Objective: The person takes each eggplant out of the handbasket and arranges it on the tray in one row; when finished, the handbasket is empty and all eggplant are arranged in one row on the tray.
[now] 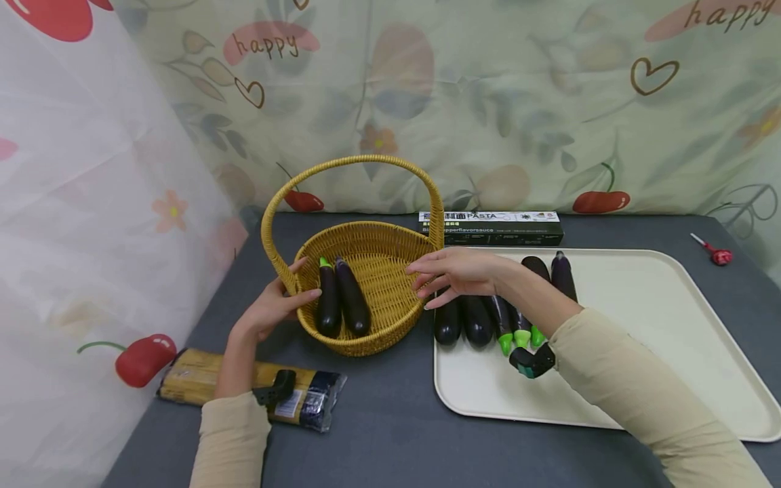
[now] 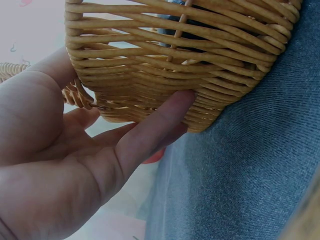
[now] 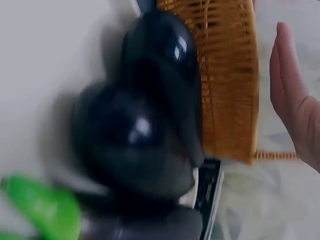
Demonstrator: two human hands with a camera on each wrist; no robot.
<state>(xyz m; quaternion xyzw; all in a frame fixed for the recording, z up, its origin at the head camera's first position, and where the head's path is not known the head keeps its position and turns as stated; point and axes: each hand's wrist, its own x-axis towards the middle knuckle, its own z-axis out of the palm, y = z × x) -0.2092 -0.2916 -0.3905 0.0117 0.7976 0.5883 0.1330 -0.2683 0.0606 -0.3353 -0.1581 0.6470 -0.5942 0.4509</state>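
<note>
A yellow wicker basket (image 1: 366, 346) with a tall arched handle stands at the middle of the table. Two eggplants (image 1: 352, 298) lie side by side in its left half, stems toward the back. My left hand (image 1: 268, 308) holds the basket's left side near the foot of the handle, thumb over the rim and the other fingers against the woven wall (image 2: 145, 65). Over the right rim hovers my right hand (image 1: 457, 271), fingers spread loosely and holding nothing. Beneath my right hand and forearm, several more eggplants (image 1: 476, 322) lie on a white tray (image 1: 641, 325), partly hidden.
A black pasta box (image 1: 500, 234) lies behind the tray. At the left front, a pack of dry spaghetti (image 1: 195, 373) lies partly under my left forearm. A red lollipop (image 1: 721, 256) is at the far right. Printed cloth hangs behind and at the left.
</note>
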